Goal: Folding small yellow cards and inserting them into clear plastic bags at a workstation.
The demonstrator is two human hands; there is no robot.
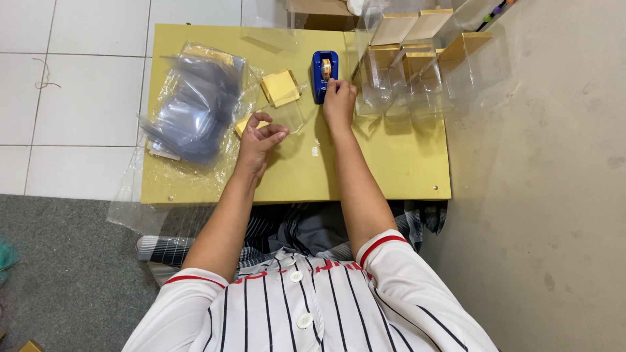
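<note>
Head view, looking straight down: my right hand point(339, 99) is stretched forward to the blue tape dispenser point(324, 75), which stands near the far edge of the gold counter point(391, 169), about at its middle. My fingertips are bunched together at the dispenser's near right corner, by the tape roll; whether they have a strip of tape pinched I cannot tell, it is too small to see.

My left hand point(257, 140) rests on the counter nearer to me, fingers curled loosely inward, half open. It sits at the near end of a clear plastic box point(287, 111) with gold card ends. One gold end lies just beside my fingertips and the other is tilted up toward the dispenser. The fingers appear to touch the clear wall of the box, but I cannot tell if they grip it.

To my left lies a heap of clear plastic sleeves point(195, 104) on a sheet of crumpled plastic wrap that spills over the counter's left edge. On the far right side of the counter stands a cluster of finished clear boxes with gold lids point(417, 58), packed close together, well apart from my left hand and just beside the dispenser. The counter sits on white floor tiles point(72, 98), with grey carpet point(65, 261) nearer me.
</note>
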